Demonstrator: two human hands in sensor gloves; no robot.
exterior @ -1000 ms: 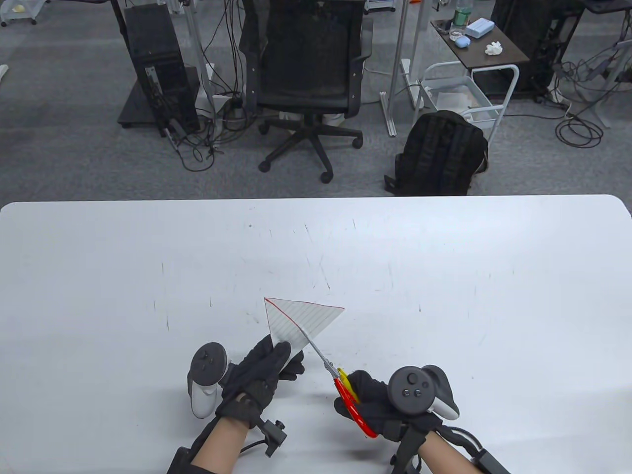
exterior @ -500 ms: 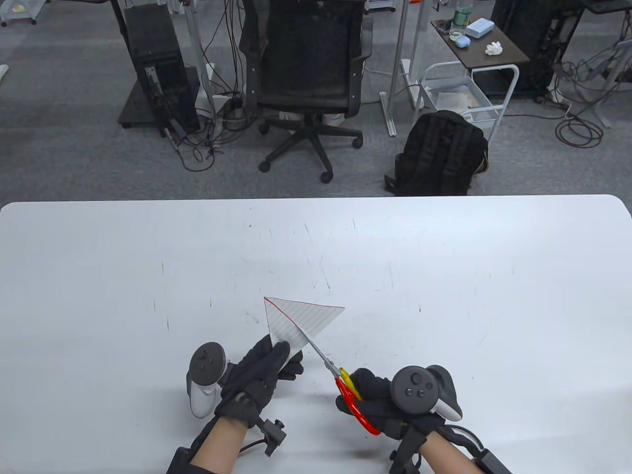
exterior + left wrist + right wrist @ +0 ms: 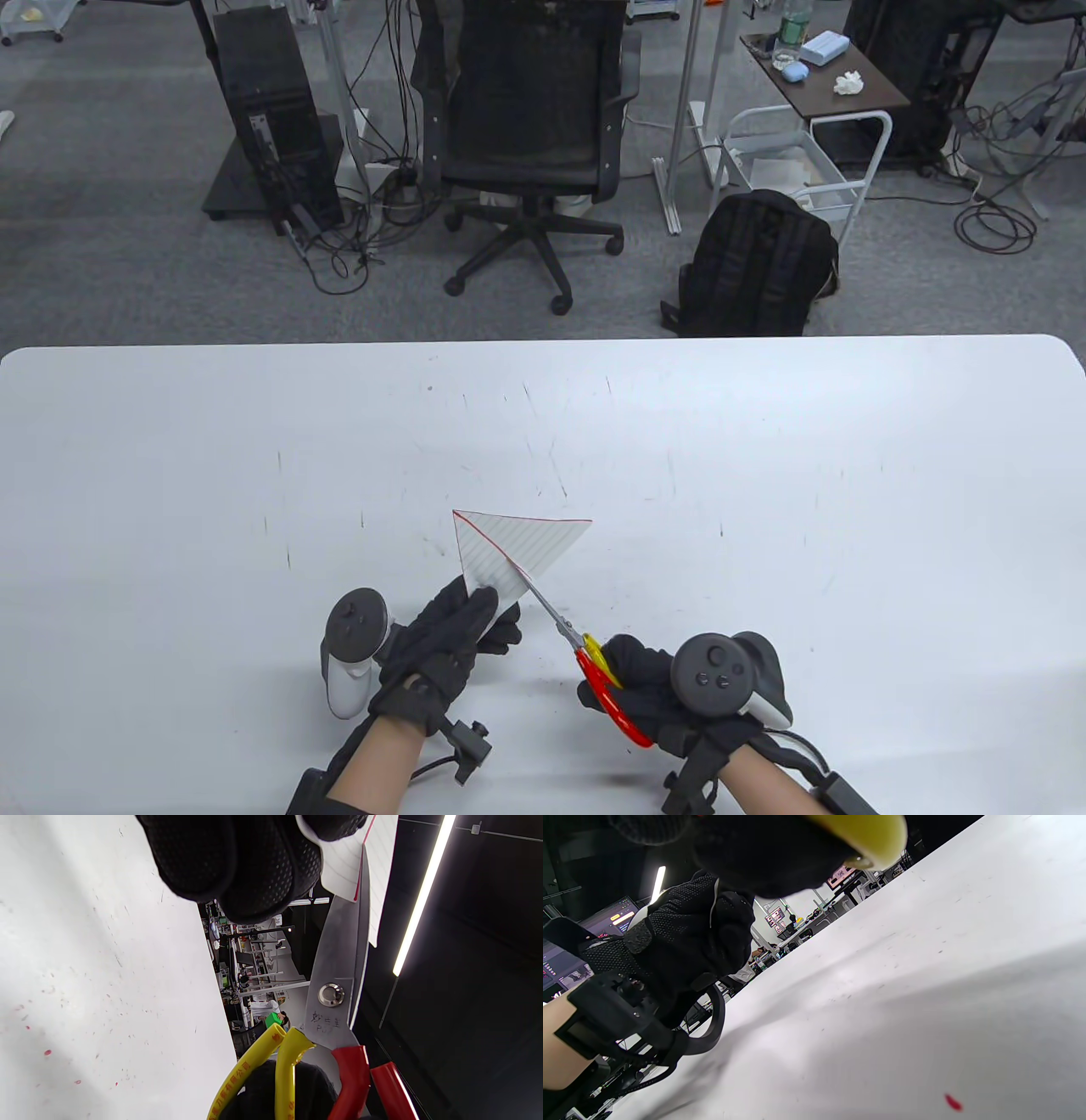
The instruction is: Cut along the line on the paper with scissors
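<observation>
A triangular piece of lined paper (image 3: 526, 543) with a red line drawn on it is held up above the white table (image 3: 764, 475). My left hand (image 3: 454, 641) pinches its near corner; the paper also shows in the left wrist view (image 3: 339, 861). My right hand (image 3: 649, 692) grips the red and yellow handles of the scissors (image 3: 585, 658). The blades lie in the paper along the red line and look nearly closed in the left wrist view (image 3: 343, 959). In the right wrist view a yellow handle (image 3: 869, 832) shows beside my gloved fingers.
The table carries small scratches and red specks (image 3: 952, 1102). Beyond its far edge stand an office chair (image 3: 526, 127), a black backpack (image 3: 755, 263) and a side cart (image 3: 814, 110).
The scissors have crept slightly forward along the red line and the right hand has shifted a little. The paper and left hand hold still.
</observation>
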